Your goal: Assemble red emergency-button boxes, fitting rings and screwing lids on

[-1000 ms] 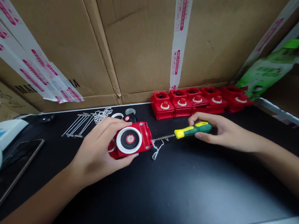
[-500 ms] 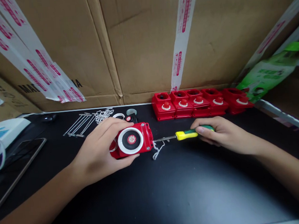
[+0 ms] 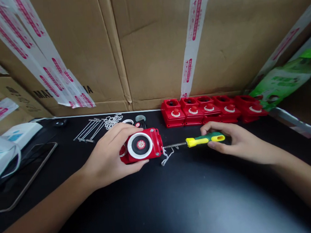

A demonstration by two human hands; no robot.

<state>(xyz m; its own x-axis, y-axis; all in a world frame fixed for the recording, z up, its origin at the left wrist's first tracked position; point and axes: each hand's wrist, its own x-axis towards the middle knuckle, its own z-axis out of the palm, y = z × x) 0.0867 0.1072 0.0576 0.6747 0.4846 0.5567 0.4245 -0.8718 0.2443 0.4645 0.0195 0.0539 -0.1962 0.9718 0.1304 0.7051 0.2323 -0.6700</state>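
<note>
My left hand (image 3: 107, 156) is closed around a red box-shaped housing (image 3: 152, 140) that has a white ring and a black round centre on its face. A thin white chain (image 3: 167, 158) trails from the housing's right end onto the table. My right hand (image 3: 233, 142) grips a green and yellow screwdriver (image 3: 200, 140) with fingertips and thumb near the back of its handle. The shaft points left, and its tip meets the housing's right end beside the chain; the exact contact spot is too small to make out.
Several similar red housings (image 3: 174, 118) stand in a row at the back right, by a green bottle (image 3: 282, 81). Metal rods (image 3: 88, 130), a chain pile (image 3: 112, 121) and small round parts (image 3: 140, 118) lie behind my left hand. A phone-like device (image 3: 22, 177) lies left. Cardboard (image 3: 151, 59) walls the back.
My right fingers have loosened and slid back on the screwdriver, so more of its handle shows. The whole view has shifted slightly; the housing stays in my left hand.
</note>
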